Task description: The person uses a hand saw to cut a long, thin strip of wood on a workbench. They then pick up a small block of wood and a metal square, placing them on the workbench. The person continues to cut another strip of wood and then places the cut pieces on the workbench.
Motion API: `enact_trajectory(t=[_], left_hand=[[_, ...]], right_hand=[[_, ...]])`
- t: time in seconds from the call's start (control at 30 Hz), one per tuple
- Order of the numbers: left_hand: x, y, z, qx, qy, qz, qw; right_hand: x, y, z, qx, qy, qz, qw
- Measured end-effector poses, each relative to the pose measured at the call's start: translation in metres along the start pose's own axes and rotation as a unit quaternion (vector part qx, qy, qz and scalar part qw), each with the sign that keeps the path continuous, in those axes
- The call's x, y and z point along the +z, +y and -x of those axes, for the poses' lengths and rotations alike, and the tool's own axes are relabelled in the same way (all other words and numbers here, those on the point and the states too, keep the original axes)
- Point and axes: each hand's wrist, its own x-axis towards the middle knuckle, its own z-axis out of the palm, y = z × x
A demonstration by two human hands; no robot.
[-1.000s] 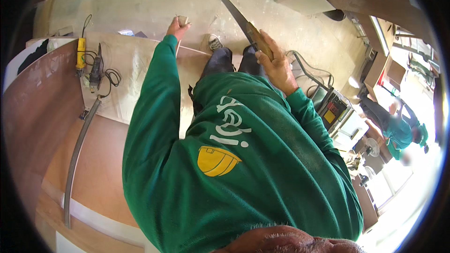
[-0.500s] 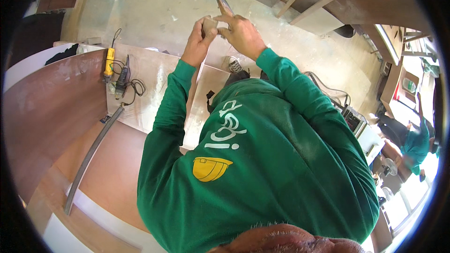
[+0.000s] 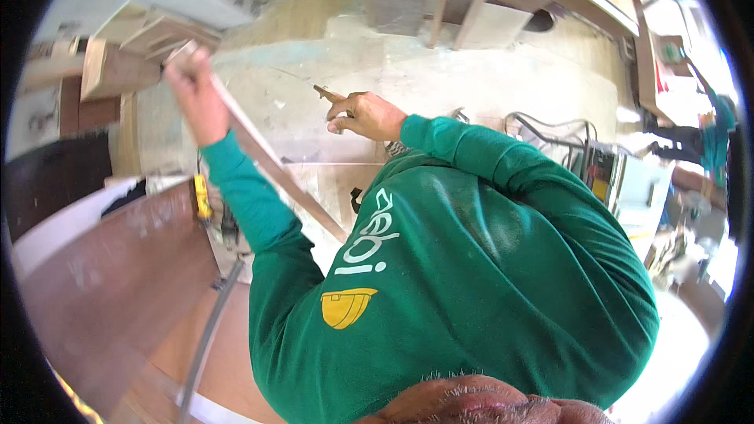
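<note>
My left hand [image 3: 196, 98] is raised at the far left, blurred by motion. Its fingers close around the far end of a long, narrow wooden strip [image 3: 276, 169], which slants back toward my body. The strip's near end is close to the front of my green sweatshirt. In front of my chest, my right hand [image 3: 367, 116] grips a thin tool with a short brown handle [image 3: 323, 94]. A slim, faint blade seems to extend from it to the left; its exact kind is too small to tell.
A yellow power tool [image 3: 203, 198] and a dark one [image 3: 229, 228] lie by a brown panel [image 3: 118, 267] at left. A grey hose [image 3: 208, 330] runs below. Wooden boxes [image 3: 126, 63] stand far left. Another person in green [image 3: 716, 137] is at the far right.
My left hand has swung away to the left with the wooden strip. My right hand has shifted slightly left and nearer, still holding the thin tool. The view has turned left.
</note>
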Motion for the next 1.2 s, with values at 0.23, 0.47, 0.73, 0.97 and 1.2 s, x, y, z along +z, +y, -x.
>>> enact_trajectory(t=[0.23,0.47,0.73,0.97,1.2], left_hand=[[0.046,0.024,0.029,-0.137,-0.173,0.256,0.941],[0.165,-0.035,0.113,-0.292,-0.523,0.388,0.700],[0.245,0.104,0.131,-0.221,-0.519,0.305,0.767],[0.318,0.309,0.087,0.017,-0.515,0.327,0.792],[0.436,0.404,0.122,0.090,-0.521,0.351,0.773]], right_hand=[[-0.054,0.106,0.104,0.042,0.161,-0.070,0.984],[-0.048,0.177,0.264,0.175,0.388,-0.129,0.896],[-0.070,0.229,0.399,0.332,0.507,-0.275,0.746],[-0.159,0.249,0.472,0.235,0.590,-0.250,0.731],[-0.207,0.220,0.521,0.175,0.660,-0.288,0.672]])
